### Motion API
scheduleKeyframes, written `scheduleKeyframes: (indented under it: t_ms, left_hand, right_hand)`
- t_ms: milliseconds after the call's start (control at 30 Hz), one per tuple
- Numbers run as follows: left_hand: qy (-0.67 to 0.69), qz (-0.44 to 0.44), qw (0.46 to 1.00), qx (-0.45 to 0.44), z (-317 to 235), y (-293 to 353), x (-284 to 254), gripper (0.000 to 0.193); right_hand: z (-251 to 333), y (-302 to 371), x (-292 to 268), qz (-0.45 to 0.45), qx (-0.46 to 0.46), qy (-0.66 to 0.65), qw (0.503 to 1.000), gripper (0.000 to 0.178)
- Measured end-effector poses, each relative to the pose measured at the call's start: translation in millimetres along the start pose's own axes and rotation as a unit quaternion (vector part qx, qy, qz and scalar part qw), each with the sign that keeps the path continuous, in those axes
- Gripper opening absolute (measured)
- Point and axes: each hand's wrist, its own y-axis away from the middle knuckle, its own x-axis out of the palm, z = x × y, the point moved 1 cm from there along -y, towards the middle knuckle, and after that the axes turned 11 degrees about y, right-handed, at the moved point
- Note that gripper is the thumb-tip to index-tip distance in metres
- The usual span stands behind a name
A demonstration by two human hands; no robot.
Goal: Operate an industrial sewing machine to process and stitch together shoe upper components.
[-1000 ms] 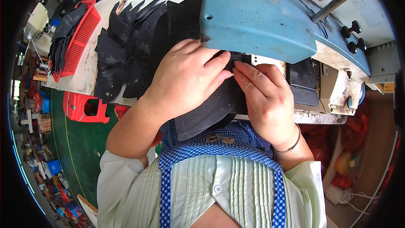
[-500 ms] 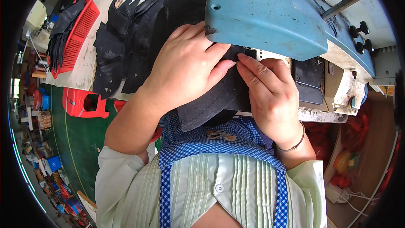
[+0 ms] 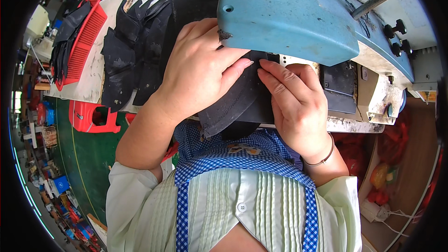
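Under the front of a blue machine head (image 3: 284,23), a curved black sheet piece (image 3: 232,107), perhaps leather or fabric, lies on the work surface with a stitched-looking line along its lower part. My left hand (image 3: 198,72) is closed on its far part, thumb stretched toward the machine and some fingertips hidden behind the machine head. On the right, my right hand (image 3: 301,100) pinches the piece's right edge, index and middle fingers pressed together close to my left thumb. The machine's working point is hidden beneath the blue cover.
Overlapping black cut pieces (image 3: 142,49) cover the table left of my left hand. Beyond them a red basket (image 3: 87,42) holds more black pieces. A red stool (image 3: 93,117) stands on the green floor. White cables (image 3: 396,214) hang at lower right.
The near end of the black piece has swung slightly away from me and toward the right. Both hands stay on it, with my left thumb a little farther from me. The whole view has shifted slightly.
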Motion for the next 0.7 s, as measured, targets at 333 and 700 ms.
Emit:
scheduleKeyframes:
  t_ms: [333, 700]
  left_hand:
    - [-0.008, 0.036, 0.999, -0.003, 3, 4, -13, 0.032]
    - [-0.003, 0.103, 0.995, -0.01, 6, 6, -27, 0.043]
  right_hand:
    - [1, -2, 0, 0.002, 0.0, 0.002, 1.0, 0.042]
    - [1, -2, 0, 0.001, 0.0, -0.002, 1.0, 0.042]
